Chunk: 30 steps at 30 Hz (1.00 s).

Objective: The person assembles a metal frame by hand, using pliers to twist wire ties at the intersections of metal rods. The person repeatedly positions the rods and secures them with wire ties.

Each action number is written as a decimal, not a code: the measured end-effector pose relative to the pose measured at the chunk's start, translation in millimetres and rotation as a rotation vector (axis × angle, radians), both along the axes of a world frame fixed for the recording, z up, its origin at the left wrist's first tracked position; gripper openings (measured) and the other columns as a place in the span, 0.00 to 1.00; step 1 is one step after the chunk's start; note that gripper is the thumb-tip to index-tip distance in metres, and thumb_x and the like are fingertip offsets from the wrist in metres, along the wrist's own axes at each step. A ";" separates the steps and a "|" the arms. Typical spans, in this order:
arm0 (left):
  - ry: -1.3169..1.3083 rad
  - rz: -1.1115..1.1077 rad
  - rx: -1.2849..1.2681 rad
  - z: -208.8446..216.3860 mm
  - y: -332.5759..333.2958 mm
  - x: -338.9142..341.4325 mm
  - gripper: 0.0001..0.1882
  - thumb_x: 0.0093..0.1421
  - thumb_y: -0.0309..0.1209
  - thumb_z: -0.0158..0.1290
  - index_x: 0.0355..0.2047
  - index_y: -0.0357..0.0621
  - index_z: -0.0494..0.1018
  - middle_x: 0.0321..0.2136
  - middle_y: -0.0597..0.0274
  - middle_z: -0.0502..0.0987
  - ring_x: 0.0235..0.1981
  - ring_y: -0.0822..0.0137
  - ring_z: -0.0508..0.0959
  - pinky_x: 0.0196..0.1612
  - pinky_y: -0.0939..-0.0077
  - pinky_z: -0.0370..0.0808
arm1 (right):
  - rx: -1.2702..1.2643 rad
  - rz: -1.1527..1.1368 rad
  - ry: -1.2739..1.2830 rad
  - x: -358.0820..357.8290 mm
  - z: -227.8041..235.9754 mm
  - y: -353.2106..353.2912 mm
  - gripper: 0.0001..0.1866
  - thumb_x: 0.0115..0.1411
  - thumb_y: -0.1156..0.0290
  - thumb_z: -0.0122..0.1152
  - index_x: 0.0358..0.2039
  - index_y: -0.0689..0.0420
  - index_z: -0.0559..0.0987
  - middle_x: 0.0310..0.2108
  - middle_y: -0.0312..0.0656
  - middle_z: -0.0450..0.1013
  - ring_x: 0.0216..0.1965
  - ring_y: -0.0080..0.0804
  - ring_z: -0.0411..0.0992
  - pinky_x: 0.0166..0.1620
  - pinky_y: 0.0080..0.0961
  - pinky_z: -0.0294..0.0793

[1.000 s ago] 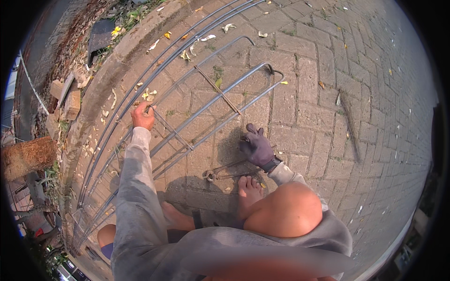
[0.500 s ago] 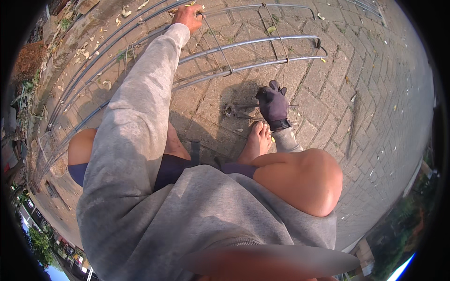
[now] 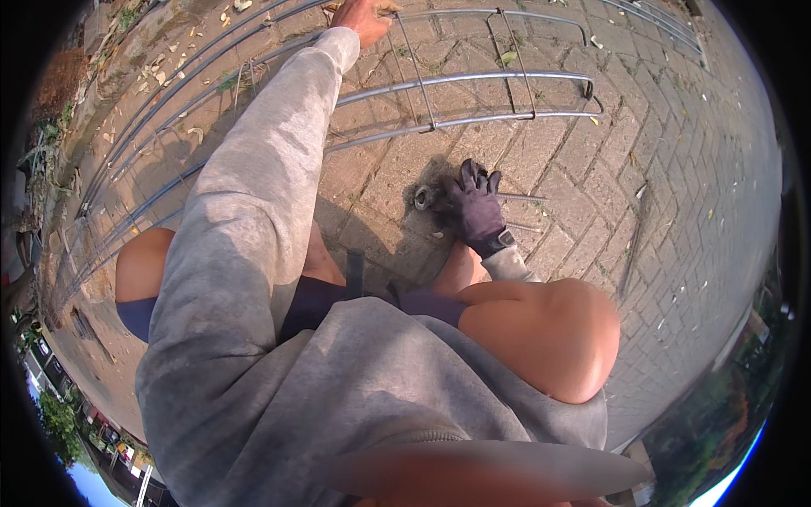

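Observation:
My bare left hand [image 3: 363, 20] is at the far edge of the view, closed on a bar of a steel rebar cage [image 3: 473, 77]. The cage is made of long grey rods crossed by thin wire stirrups. My right hand [image 3: 475, 207], in a dark glove, is low over a pincer-like tool [image 3: 421, 198] on the paving. Its fingers are stretched and apart, covering the middle of the tool. A rounded head shows left of the glove, and two thin handles stick out to the right. Whether the palm touches the tool is hidden.
Brick paving [image 3: 583, 198] in a herringbone pattern lies under everything. My bent knees [image 3: 549, 334] flank the work area, with a bare foot [image 3: 460, 269] close to the glove. More rods [image 3: 663, 25] lie at the far right. Dry leaves and rubble line the left side.
My right hand has moved slightly left and down over the tool, covering more of it. My left hand stays on the cage, and the view has shifted a little.

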<state>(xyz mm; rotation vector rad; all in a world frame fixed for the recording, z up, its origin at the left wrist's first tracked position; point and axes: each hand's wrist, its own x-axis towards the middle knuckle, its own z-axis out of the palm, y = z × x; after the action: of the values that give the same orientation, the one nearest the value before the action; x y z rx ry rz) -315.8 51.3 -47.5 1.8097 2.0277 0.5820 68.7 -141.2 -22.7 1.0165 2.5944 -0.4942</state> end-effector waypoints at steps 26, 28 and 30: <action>-0.451 0.010 -0.219 18.6 10.1 4.9 0.22 0.58 0.14 0.57 0.52 0.41 0.80 0.59 0.51 0.77 0.62 0.53 0.76 0.63 0.63 0.76 | -0.995 -1.023 0.897 73.3 25.4 -4.7 0.30 0.61 0.48 0.65 0.49 0.64 0.76 0.38 0.46 0.78 0.40 0.39 0.77 0.45 0.38 0.76; -0.419 -0.003 -0.187 20.5 9.9 5.9 0.22 0.58 0.15 0.57 0.52 0.42 0.80 0.58 0.51 0.78 0.61 0.54 0.76 0.62 0.64 0.76 | -1.355 -1.107 1.008 68.5 27.7 -7.7 0.29 0.64 0.47 0.61 0.49 0.63 0.76 0.34 0.38 0.78 0.31 0.25 0.75 0.35 0.25 0.76; -0.354 -0.008 -0.181 20.8 8.2 5.4 0.22 0.59 0.15 0.57 0.53 0.43 0.79 0.57 0.51 0.78 0.61 0.55 0.77 0.61 0.66 0.76 | -1.103 -0.952 0.955 54.3 22.6 -9.1 0.25 0.65 0.52 0.61 0.48 0.63 0.75 0.34 0.38 0.78 0.33 0.25 0.75 0.37 0.26 0.76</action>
<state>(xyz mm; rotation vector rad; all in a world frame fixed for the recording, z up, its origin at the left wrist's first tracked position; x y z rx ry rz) -310.4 59.5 -26.7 1.4903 1.7719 0.6421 123.0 -150.2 -0.1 1.6373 1.4835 -2.7195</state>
